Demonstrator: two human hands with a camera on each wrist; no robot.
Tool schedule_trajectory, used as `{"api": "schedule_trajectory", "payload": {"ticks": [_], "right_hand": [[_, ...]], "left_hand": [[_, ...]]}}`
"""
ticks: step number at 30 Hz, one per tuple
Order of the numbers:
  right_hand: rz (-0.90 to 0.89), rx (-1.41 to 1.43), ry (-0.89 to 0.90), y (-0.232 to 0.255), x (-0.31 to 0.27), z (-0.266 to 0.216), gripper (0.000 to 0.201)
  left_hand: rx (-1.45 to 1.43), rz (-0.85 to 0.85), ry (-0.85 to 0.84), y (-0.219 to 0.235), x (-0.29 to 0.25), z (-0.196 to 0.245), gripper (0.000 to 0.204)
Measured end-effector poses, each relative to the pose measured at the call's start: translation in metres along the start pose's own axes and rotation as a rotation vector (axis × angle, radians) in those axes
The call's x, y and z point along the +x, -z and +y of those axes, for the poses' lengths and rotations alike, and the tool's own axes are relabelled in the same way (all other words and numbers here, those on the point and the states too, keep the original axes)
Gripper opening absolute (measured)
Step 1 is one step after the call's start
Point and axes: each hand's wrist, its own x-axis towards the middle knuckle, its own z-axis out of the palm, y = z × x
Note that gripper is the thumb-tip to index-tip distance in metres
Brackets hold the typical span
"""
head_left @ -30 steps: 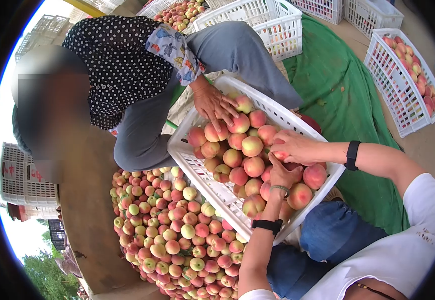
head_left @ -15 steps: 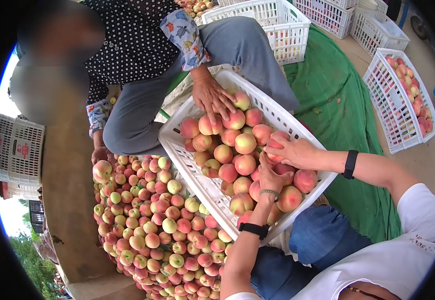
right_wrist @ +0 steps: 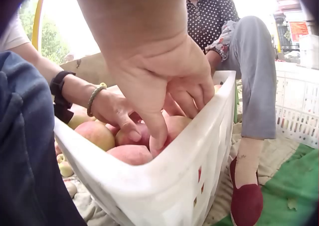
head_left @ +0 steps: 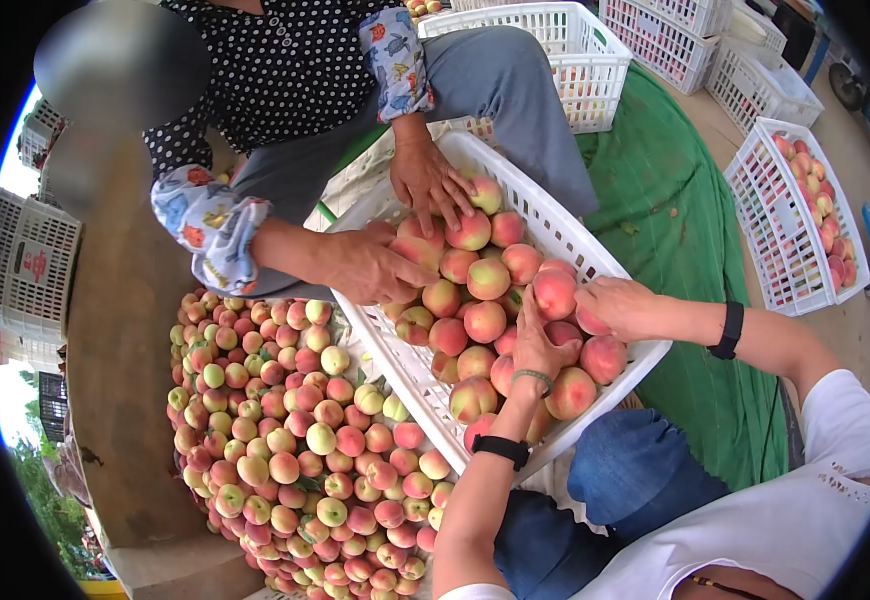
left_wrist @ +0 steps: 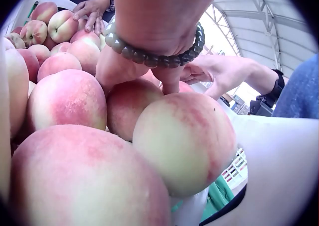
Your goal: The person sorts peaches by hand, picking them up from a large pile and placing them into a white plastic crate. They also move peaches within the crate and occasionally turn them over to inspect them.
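In the head view, a white plastic crate (head_left: 395, 355) full of peaches sits tilted between two people. My left hand (head_left: 540, 345), with a bead bracelet, reaches in among the peaches. Its thumb and fingers curve around a dark red peach (right_wrist: 141, 134), and its index finger lies along a large peach (head_left: 555, 294) on top. To the right, inside the crate's corner, my right hand (head_left: 620, 307) grips a peach (right_wrist: 174, 128) with thumb and curled fingers. Across the crate, the other person's two hands (head_left: 431, 185) (head_left: 365, 265) touch peaches at the far end.
A large pile of loose peaches (head_left: 305, 430) lies left of the crate. Green cloth (head_left: 675, 180) covers the ground to the right. A crate of peaches (head_left: 795, 220) stands farther right, more white crates (head_left: 580, 70) behind. My jeans-clad knee (head_left: 635, 465) is close to the crate.
The other person's second hand has come from the loose pile onto the crate's peaches. My right hand has shifted right, and a large peach now shows between my hands. The head view has shifted.
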Motion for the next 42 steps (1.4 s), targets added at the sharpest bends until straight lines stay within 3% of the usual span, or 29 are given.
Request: {"api": "schedule_trajectory", "payload": {"ticks": [2,6,8,12,15,17,22,25,28,30,33,35,37,40,42], "right_hand": [[0.110,-0.070,0.065,0.000,-0.001,-0.003,0.057],[0.197,-0.136,0.116,-0.002,-0.005,-0.008,0.053],[0.320,-0.282,0.050,-0.003,-0.008,-0.015,0.051],[0.292,-0.356,0.065,-0.006,-0.006,-0.014,0.051],[0.288,-0.151,0.225,0.016,0.000,0.000,0.051],[0.110,-0.006,0.122,0.020,-0.001,0.010,0.054],[0.125,-0.231,0.144,0.005,-0.001,0.002,0.043],[0.221,-0.320,0.124,0.001,-0.005,0.006,0.036],[0.077,-0.161,0.155,0.012,0.007,0.005,0.041],[0.466,0.200,0.202,0.020,0.022,-0.017,0.051],[0.382,0.070,0.142,-0.017,0.039,-0.021,0.062],[0.378,0.119,0.199,-0.025,0.043,-0.021,0.066],[0.275,0.169,0.213,-0.014,0.044,-0.023,0.072],[0.267,0.087,0.181,-0.020,0.045,-0.026,0.074],[0.269,0.004,0.176,-0.029,0.048,-0.023,0.073]], "left_hand": [[-0.008,0.004,-0.055,0.001,-0.002,0.002,0.122],[-0.048,0.007,0.035,0.005,-0.004,0.009,0.119],[-0.026,0.000,0.062,0.005,-0.003,0.009,0.119],[-0.048,-0.019,0.089,0.012,-0.009,0.016,0.119],[-0.053,-0.006,0.086,0.017,-0.009,0.018,0.119],[-0.065,-0.010,0.082,0.013,-0.010,0.019,0.119],[-0.057,-0.046,0.070,0.006,-0.006,0.013,0.120],[-0.052,-0.052,0.066,0.001,-0.004,0.007,0.121],[-0.044,-0.048,0.064,-0.001,-0.004,0.006,0.122],[-0.015,-0.025,0.044,-0.007,-0.002,0.001,0.120],[-0.019,0.030,-0.016,-0.019,0.007,-0.013,0.114],[-0.003,-0.109,0.166,-0.010,0.009,-0.008,0.115],[0.029,-0.161,0.169,-0.004,0.011,-0.011,0.121],[0.130,-0.272,0.193,-0.003,0.021,-0.011,0.130],[0.150,-0.249,0.221,-0.002,0.021,-0.016,0.121]]}}
